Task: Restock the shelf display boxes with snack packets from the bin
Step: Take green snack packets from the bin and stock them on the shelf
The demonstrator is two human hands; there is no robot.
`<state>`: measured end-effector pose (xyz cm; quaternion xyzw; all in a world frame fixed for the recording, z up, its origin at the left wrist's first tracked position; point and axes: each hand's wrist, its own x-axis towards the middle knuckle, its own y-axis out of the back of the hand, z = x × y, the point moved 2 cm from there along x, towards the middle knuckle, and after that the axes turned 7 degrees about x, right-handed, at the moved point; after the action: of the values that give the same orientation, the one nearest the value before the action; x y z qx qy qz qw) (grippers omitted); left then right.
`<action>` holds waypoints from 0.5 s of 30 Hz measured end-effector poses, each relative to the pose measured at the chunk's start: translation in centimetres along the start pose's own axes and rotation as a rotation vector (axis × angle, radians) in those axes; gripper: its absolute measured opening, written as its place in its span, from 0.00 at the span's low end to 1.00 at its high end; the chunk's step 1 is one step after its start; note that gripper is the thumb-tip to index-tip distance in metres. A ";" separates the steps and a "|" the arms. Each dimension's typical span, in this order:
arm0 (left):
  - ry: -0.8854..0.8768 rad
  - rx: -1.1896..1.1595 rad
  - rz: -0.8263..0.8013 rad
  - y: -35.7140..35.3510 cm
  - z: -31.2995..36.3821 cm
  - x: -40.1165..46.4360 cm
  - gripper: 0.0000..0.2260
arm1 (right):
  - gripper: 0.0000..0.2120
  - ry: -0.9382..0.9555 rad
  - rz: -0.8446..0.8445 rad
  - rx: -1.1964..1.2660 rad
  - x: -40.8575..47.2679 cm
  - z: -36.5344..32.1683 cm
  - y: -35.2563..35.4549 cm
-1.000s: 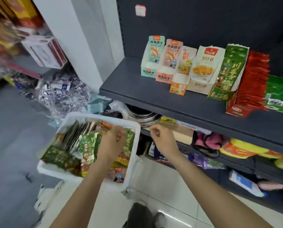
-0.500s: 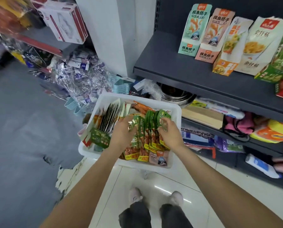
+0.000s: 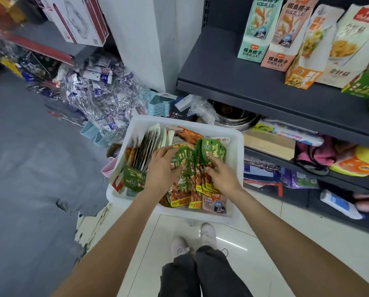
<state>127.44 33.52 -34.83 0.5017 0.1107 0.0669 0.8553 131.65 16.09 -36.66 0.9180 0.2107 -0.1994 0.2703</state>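
Between both hands: green snack packets (image 3: 188,166), a standing row inside the white bin (image 3: 236,146). Left hand (image 3: 161,170) lies across the row's left face, fingers bent over the packet tops. Right hand (image 3: 221,174) has fingers curled into the row's right side, gripping several. Step judged: gathering a bundle, restock barely begun. Above and right of the right hand: grey shelf (image 3: 233,82) with display boxes (image 3: 274,48), matching green box (image 3: 363,86) at frame edge. Next move calls for lifting the bundle clear, squared, then carrying it up-right to that box.
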 end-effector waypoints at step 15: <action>0.199 -0.259 0.056 2.1 -0.2 0.2 0.16 | 0.42 -0.102 0.006 -0.144 2.0 0.6 1.0</action>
<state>127.58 34.73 -33.11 0.3813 0.1715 0.1538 0.8953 133.64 15.56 -37.63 0.8854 0.2077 -0.2295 0.3468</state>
